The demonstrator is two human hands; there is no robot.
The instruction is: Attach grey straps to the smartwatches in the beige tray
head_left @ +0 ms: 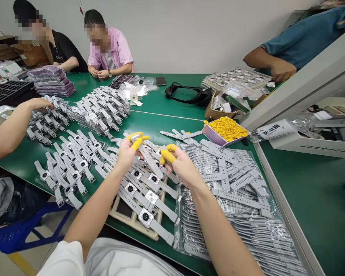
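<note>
While the left hand (126, 153) pinches a watch body (135, 137), the right hand (179, 163) grips its grey strap (149, 159).

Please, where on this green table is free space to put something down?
Bare green table lies between the stacked watches and the black strap. The separate surface at far right is also bare. Around both hands, assembled watches and bagged grey straps crowd everything.
</note>
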